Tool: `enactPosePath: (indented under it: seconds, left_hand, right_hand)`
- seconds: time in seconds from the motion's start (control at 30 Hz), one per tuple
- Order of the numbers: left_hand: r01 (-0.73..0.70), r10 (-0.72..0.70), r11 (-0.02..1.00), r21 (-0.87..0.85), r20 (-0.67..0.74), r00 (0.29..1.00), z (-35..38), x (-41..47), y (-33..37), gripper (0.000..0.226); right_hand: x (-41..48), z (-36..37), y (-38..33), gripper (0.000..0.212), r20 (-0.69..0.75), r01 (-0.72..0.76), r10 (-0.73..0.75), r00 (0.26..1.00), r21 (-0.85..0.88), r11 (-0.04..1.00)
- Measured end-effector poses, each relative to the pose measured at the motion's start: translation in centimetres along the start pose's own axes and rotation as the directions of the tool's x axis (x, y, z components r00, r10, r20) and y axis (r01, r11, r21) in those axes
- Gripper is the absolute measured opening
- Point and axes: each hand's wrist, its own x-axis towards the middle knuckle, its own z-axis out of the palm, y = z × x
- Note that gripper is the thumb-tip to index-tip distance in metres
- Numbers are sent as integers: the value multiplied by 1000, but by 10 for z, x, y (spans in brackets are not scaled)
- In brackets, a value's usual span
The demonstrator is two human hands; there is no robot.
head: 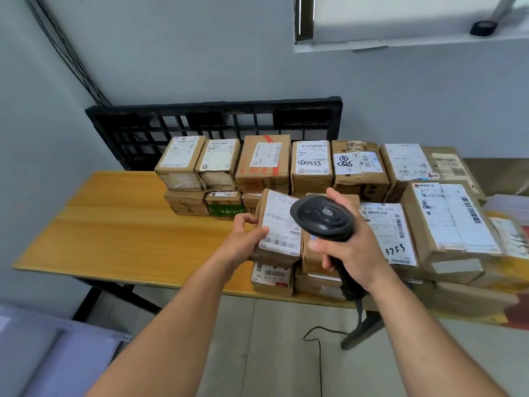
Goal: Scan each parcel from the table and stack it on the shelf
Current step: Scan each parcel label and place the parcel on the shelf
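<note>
Tilting above the table's (114, 224) near edge, the parcel (279, 227) (label up) is being gripped by the left hand (243, 239); the right hand (350, 250) is clasping the scanner (323, 217) just right of it, other parcels (312, 164) stacked beyond.

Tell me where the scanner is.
Head view, right of centre: the right hand grips the scanner, beside the parcel the left hand holds.
</note>
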Motion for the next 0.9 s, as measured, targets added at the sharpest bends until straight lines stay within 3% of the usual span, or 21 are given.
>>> enactPosePath:
  seconds: [0.27, 0.53, 0.7, 0.9]
  left_hand:
    - [-159, 162, 984, -83, 39, 986, -30, -19, 3, 98]
    - [-380, 363, 921, -80, -169, 916, -80, -42, 3, 107]
    - [-447, 419, 892, -61, -254, 872, -108, -57, 1, 107]
    - [-466, 426, 883, -62, -314, 849, -129, -68, -5, 107]
  right_hand:
    - [-3, 6, -9, 90, -10, 1, -1, 1000, -26, 1000]
    - [-21, 52, -55, 97, 92, 114, -126, 988, 121, 986]
    - [-29, 81, -82, 95, 198, 121, -161, 967, 197, 973]
    - [-34, 103, -84, 91, 258, 140, -179, 949, 163, 977]
